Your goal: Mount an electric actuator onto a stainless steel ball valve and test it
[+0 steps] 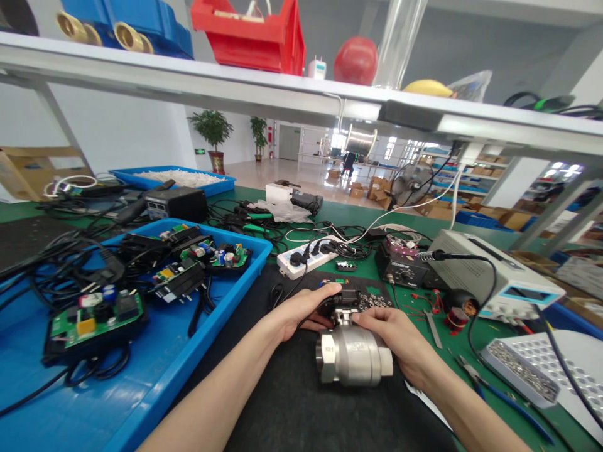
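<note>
A silver metal valve body [354,355] lies on a black mat [301,402] in front of me. On top of it sits a small black part [340,300]. My left hand [306,307] reaches in from the left, its fingers curled round that black part. My right hand [394,338] rests on the valve's upper right side, fingers pinched at the top fitting. A pile of small silver screws [374,301] lies just behind the hands.
A blue tray [198,351] with green circuit boards and black cables fills the left. A white power strip [306,256], a black soldering station [402,267] and a grey power supply [494,276] stand behind. A perforated tray [541,367] and pliers [499,392] lie right. A shelf hangs overhead.
</note>
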A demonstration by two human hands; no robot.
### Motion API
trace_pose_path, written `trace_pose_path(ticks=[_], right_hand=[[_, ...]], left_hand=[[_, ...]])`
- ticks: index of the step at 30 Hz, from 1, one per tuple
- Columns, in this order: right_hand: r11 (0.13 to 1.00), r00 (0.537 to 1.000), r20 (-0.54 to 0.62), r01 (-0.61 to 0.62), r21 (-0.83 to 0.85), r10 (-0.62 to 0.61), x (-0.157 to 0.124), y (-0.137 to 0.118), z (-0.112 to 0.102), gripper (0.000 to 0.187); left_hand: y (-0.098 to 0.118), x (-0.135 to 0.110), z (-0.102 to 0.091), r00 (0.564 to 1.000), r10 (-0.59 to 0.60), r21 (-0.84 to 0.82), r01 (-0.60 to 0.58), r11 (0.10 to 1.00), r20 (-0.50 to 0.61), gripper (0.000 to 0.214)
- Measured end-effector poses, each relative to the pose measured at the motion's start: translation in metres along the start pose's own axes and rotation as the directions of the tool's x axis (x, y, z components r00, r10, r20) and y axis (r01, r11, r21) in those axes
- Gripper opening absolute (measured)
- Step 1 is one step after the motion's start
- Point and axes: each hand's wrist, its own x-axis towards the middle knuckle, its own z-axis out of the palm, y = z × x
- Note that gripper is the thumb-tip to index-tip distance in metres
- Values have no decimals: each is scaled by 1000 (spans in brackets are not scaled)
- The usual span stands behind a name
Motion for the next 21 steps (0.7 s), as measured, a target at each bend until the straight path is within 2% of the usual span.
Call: trace_pose_path(ticks=[14, 21], right_hand=[[999, 999, 15, -31, 30, 31, 3, 4, 0, 44], [996, 996, 65, -57, 67, 53, 9, 9, -4, 45]], left_hand=[[1, -1, 1, 1000, -1, -2, 1, 1000, -10, 70], [1, 0, 1, 1000, -2, -5, 2, 1000, -9, 72]])
